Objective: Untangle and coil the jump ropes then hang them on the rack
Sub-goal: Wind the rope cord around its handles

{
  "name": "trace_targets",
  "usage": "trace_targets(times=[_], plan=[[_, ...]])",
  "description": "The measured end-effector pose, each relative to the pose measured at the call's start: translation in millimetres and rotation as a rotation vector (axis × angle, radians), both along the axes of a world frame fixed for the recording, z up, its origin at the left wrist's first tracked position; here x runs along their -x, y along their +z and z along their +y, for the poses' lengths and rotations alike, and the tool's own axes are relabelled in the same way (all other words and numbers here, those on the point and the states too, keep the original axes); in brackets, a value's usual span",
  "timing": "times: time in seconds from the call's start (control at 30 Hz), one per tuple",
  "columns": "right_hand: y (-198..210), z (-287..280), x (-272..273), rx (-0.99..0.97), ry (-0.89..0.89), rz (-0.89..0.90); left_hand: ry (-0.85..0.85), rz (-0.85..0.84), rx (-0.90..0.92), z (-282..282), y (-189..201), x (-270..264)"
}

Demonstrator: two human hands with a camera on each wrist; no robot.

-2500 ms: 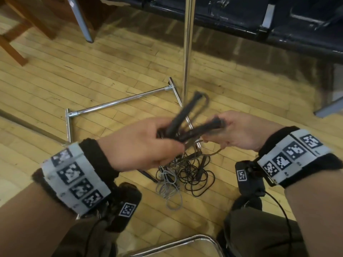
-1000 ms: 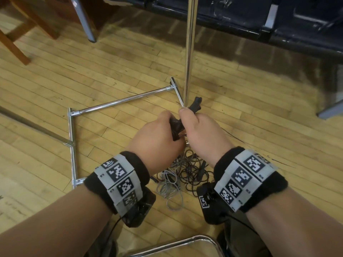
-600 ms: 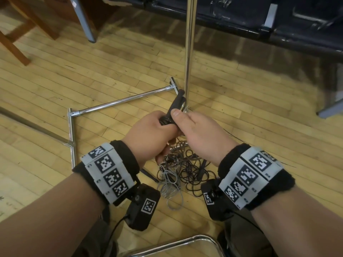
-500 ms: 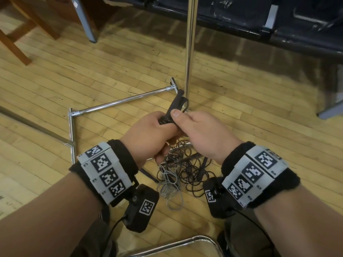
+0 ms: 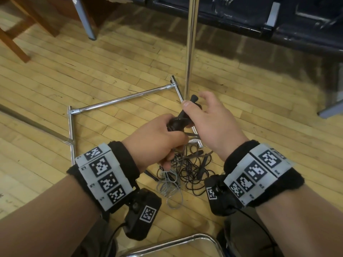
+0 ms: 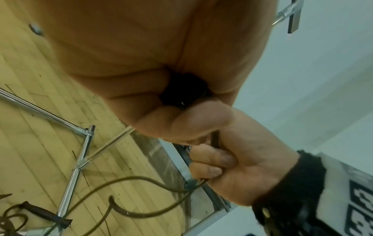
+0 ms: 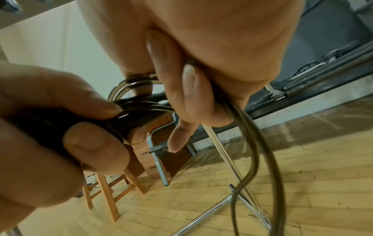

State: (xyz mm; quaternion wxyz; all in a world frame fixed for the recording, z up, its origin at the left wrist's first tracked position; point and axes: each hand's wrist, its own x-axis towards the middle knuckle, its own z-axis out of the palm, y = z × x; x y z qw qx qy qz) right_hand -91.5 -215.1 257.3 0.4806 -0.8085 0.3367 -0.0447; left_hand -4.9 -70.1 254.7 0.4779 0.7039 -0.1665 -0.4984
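The left hand (image 5: 157,140) is closed in a fist round a pair of black jump-rope handles (image 5: 182,117), which have several turns of black cord (image 7: 141,106) wound round them; its thumb and fingertips press on the wound cord, as the right wrist view shows. The right hand (image 5: 211,127) meets it from the other side; its thumb lies on the handles near their upper end, its lower fingers curl round a strand of the same cord that trails down towards the floor, and its forefinger is lifted and loosely spread. The bundle is held in the air, just in front of the upright chrome pole of the rack (image 5: 190,43); the rack's chrome base bars (image 5: 118,99) lie on the wooden floor (image 5: 55,75). Directly below the hands, on the floor beside the base, sits a tangled heap of other ropes (image 5: 185,169), black cords mixed with a grey one, with black handles among them. Both wrists wear black bands with printed square markers; a dark bench (image 5: 259,19) and brown wooden furniture legs (image 5: 14,43) stand further back.
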Motion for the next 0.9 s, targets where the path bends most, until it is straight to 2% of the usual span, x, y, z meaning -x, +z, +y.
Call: trace_targets(times=[0.1, 0.23, 0.47, 0.73, 0.9], plan=[[1.5, 0.8, -0.8, 0.033, 0.049, -0.038, 0.042, 0.042, 0.010, -1.7, -1.3, 6.8], [2.8, -1.8, -0.9, 0.014, 0.042, -0.082, 0.129, 0.221, 0.049, -0.7, 0.5, 8.9], [3.9, 5.2, -2.1, -0.062, 0.035, -0.159, 0.180, 0.416, 0.119, 4.4, 8.6, 7.8], [9.1, 6.2, -0.3, -0.018, 0.095, -0.080, 0.209, 0.442, 0.121, 1.3, 12.6, 2.3], [16.2, 2.3, 2.4, -0.051, 0.102, -0.075, 0.250, 0.687, 0.244, 1.8, 17.4, -4.1]])
